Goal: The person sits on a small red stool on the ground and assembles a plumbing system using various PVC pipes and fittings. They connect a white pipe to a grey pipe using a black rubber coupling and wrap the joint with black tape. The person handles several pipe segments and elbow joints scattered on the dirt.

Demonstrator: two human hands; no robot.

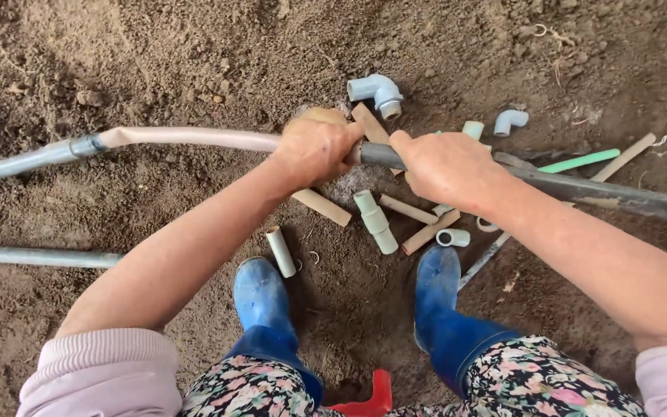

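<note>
My left hand [314,147] is closed around the end of a pale pinkish hose [187,138] that runs left to a grey pipe [17,164]. My right hand [445,166] grips a dark grey pipe [619,194] that stretches off to the right. The two ends meet between my hands, close together above the bare soil. Below them lie several short cut pipe pieces [374,222], beige and pale green. A grey elbow fitting [377,93] lies just beyond my hands.
My blue rubber boots [262,297] stand on loose brown earth. A second grey elbow [509,120], a green tube [578,161] and a wooden stick [624,157] lie to the right. Another grey pipe [36,257] lies at left. A red object [372,398] sits between my legs.
</note>
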